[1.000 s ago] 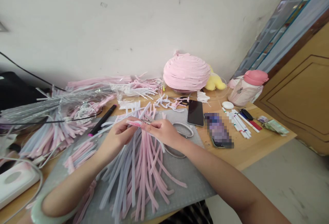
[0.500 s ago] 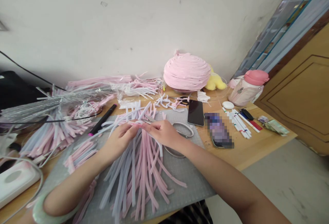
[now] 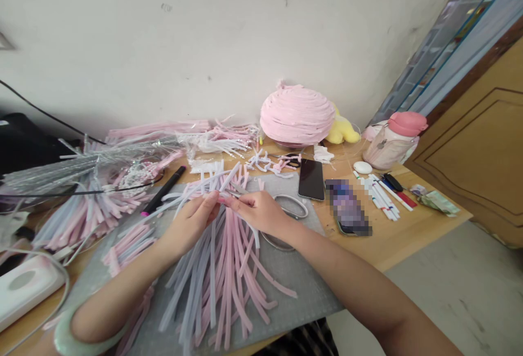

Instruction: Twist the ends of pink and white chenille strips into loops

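Note:
My left hand (image 3: 194, 219) and my right hand (image 3: 259, 211) meet fingertip to fingertip over a spread bundle of pink and pale blue pipe cleaners (image 3: 229, 277). Both hands are closed in a pinch on what looks like a pipe cleaner, mostly hidden by the fingers. The bundle fans toward me across a grey cutting mat (image 3: 302, 290). Beneath my right hand lies a pair of large scissors (image 3: 304, 214); the grey handle loops show to the right and part of the blades to the left. A smaller bunch of cut pipe cleaners (image 3: 128, 247) rests by my left forearm.
A black marker (image 3: 165, 189) lies left of the bundle. Bagged silvery stems (image 3: 93, 162) fill the back left. Behind are a pink wound ball (image 3: 297, 113) and small black scissors (image 3: 293, 160). Phones (image 3: 311, 179), white pens (image 3: 382, 198) and a bottle (image 3: 392, 140) stand rightward.
My left fingertips have shifted slightly and the thumb is raised more upright. The light strand between the fingertips shows less now. My right hand and the bundle are almost unmoved.

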`<state>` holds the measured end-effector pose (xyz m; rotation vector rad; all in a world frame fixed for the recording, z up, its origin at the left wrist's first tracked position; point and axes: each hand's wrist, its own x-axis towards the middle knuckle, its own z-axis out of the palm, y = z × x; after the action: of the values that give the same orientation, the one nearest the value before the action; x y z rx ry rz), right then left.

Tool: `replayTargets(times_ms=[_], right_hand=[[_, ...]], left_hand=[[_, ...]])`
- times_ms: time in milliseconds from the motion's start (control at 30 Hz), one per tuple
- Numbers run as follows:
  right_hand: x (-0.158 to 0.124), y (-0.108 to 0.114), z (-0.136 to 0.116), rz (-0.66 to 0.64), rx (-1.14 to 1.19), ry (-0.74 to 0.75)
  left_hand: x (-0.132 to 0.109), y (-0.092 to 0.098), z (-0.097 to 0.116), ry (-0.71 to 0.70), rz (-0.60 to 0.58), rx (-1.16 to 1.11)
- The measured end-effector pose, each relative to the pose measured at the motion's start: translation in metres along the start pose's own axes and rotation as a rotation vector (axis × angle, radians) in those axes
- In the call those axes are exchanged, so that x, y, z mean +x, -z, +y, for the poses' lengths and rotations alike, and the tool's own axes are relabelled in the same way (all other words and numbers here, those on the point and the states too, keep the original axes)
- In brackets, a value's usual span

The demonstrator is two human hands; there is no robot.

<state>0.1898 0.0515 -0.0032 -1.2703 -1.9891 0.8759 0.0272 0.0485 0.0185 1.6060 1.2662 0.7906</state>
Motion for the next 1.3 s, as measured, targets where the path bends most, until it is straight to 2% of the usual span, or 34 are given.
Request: replayTargets(times_ms=[200, 367, 467, 567, 700, 833, 933, 1100, 1300], right_hand=[[0.0, -0.001, 0.0, -0.001, -0.022, -0.005], [-0.001, 0.001, -0.004, 0.004, -0.15, -0.005], [-0.005, 0.012, -0.007, 0.065, -0.232, 0.089], [-0.018, 0.034, -0.004, 0.185, -0.268, 0.144], [-0.049, 0.079, 0.018, 0.421, -0.34, 0.048], [-0.086, 0.123, 0.054, 0.598, -0.441, -0.158], [-0.11, 0.144, 0.078, 0.635, -0.518, -0.255], [-0.135, 0.151, 0.101, 0.705, -0.523, -0.269], [-0.14, 0.144, 0.12, 0.739, -0.484, -0.187]], left_hand=[[0.0, -0.001, 0.001, 0.047, -0.01, -0.079], [0.005, -0.004, -0.006, 0.184, -0.04, -0.315], [0.009, -0.006, -0.013, 0.273, -0.054, -0.446], [0.012, -0.006, -0.02, 0.33, -0.071, -0.54], [0.015, -0.005, -0.028, 0.382, -0.113, -0.621], [0.017, -0.004, -0.03, 0.407, -0.123, -0.678], [0.018, -0.003, -0.03, 0.427, -0.131, -0.694], [0.018, -0.005, -0.033, 0.408, -0.12, -0.681], [0.018, -0.006, -0.035, 0.394, -0.11, -0.621]])
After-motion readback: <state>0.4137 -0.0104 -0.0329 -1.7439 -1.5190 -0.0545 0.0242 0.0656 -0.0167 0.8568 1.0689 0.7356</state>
